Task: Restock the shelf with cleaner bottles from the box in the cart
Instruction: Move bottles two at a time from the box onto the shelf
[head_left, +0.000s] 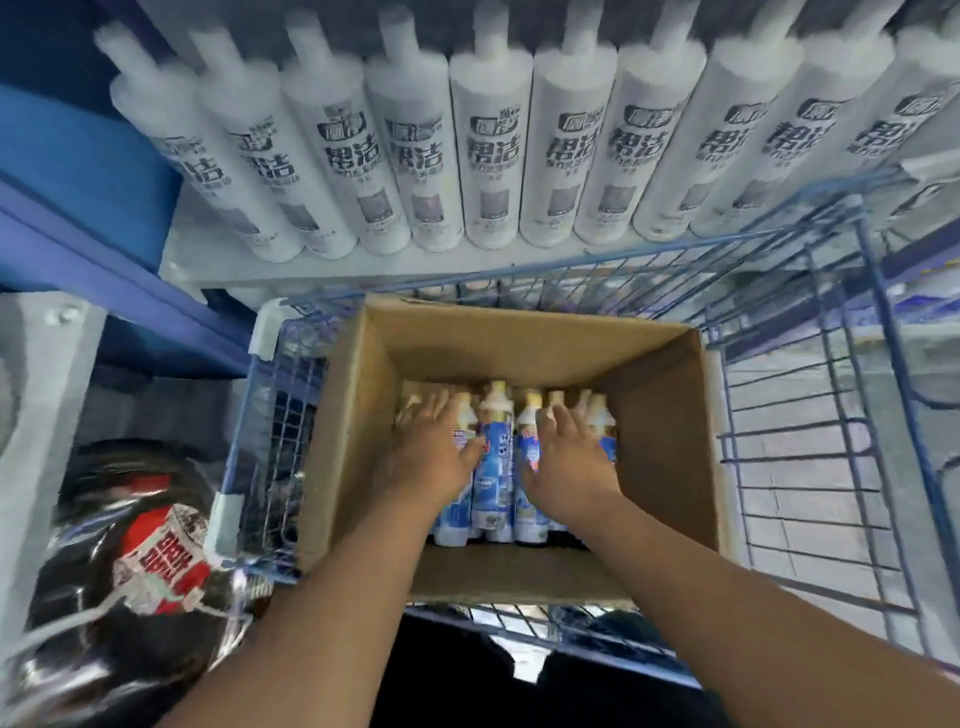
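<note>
An open cardboard box (660, 415) sits in a blue wire cart (810, 415). Several blue-and-white cleaner bottles (493, 457) with pale yellow caps lie side by side on its bottom. Both my hands reach down into the box. My left hand (434, 452) lies on the bottles at the left, fingers spread, thumb against the middle bottle. My right hand (566, 457) rests on the bottles to the right, fingers apart. Neither hand has lifted a bottle. The shelf (311, 265) beyond the cart carries a row of white bottles (493, 156) with black lettering.
A dark shiny bag with a red-and-white label (156, 551) hangs outside the cart's left side. A blue shelf frame (104, 249) runs at the left. Grey floor tiles (810, 467) show through the cart's right wall.
</note>
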